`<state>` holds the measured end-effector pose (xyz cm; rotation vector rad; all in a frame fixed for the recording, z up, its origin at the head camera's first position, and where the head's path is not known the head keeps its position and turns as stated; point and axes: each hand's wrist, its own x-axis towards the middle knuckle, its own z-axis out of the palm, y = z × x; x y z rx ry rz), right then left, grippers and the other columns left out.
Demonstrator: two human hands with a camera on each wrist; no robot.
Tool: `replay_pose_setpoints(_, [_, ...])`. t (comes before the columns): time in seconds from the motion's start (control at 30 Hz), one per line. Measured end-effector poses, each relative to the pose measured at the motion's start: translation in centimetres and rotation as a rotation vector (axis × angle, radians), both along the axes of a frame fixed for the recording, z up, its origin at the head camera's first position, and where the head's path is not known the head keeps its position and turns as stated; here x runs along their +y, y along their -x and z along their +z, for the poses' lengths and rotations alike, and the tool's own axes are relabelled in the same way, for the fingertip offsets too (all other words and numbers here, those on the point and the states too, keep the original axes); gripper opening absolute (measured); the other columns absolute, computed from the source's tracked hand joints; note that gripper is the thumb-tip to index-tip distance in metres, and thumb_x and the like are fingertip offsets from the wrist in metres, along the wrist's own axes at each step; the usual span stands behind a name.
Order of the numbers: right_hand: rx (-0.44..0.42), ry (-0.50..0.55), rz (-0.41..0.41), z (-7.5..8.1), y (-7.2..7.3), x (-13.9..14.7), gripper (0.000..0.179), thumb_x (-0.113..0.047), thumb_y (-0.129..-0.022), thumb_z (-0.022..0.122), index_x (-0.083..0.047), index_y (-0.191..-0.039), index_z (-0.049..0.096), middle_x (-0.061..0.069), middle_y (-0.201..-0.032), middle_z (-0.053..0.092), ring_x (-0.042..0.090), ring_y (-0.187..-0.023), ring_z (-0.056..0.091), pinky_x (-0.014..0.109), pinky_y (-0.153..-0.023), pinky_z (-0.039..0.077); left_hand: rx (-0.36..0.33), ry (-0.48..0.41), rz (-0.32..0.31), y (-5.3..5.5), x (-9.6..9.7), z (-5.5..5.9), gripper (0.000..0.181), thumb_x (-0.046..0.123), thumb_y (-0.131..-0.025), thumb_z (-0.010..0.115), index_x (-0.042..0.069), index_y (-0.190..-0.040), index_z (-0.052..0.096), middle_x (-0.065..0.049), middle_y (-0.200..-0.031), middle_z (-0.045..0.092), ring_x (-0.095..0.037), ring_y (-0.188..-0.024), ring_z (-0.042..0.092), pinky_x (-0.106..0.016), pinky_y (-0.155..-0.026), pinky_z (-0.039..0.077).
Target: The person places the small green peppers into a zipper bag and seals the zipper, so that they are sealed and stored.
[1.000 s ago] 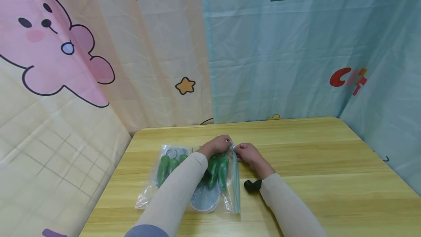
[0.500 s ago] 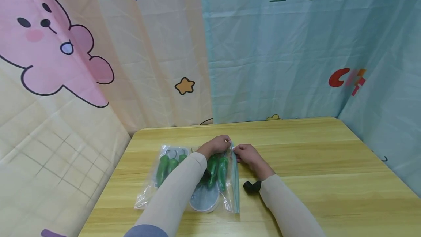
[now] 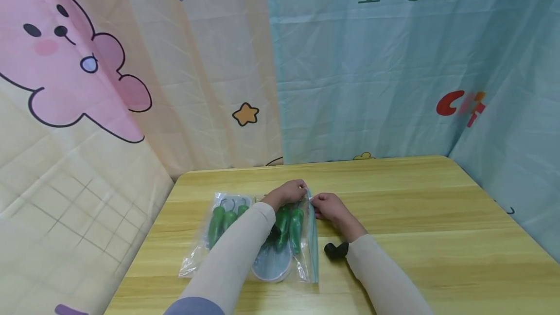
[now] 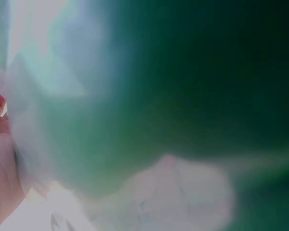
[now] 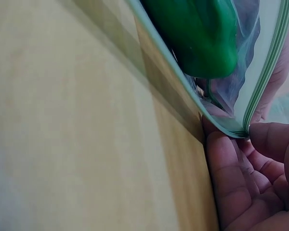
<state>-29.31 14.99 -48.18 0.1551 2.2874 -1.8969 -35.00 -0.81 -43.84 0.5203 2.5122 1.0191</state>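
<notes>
A clear zip bag (image 3: 306, 269) lies on the table with several green peppers (image 3: 296, 230) in it, its green zip strip (image 3: 314, 252) facing right. Pale trays (image 3: 271, 265) show through the plastic. My left hand (image 3: 288, 192) reaches across the bag and pinches its far edge beside the strip. With thumb and fingers, my right hand (image 3: 330, 206) pinches the strip's far corner, just right of the left hand. The right wrist view shows the bag's mouth (image 5: 183, 77) parted, a pepper (image 5: 202, 43) inside. Blurred green and plastic fill most of the left wrist view.
The wooden table (image 3: 415, 218) extends to the right of the bag. Printed curtains (image 3: 210, 86) hang behind it and along both sides. A black wrist camera (image 3: 336, 251) sits under the right sleeve, close to the tabletop.
My right hand has shifted very slightly toward me along the zip strip. The left hand and the bag have stayed in place.
</notes>
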Motion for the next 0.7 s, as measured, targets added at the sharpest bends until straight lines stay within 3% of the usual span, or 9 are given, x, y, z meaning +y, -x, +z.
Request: replay_pose_setpoints(0.7, [0.008, 0.009, -0.008, -0.15, -0.51, -0.06, 0.022, -0.012, -0.101, 0.053, 0.004, -0.103, 0.068, 0.011, -0.099, 0.065, 0.016, -0.078, 0.063, 0.028, -0.067, 0.056, -0.01, -0.009, 0.0, -0.07, 0.03, 0.07, 0.019, 0.019, -0.105, 0.045, 0.008, -0.099, 0.059, -0.005, -0.085, 0.052, -0.018, -0.073, 0.048, -0.027, -0.063, 0.04])
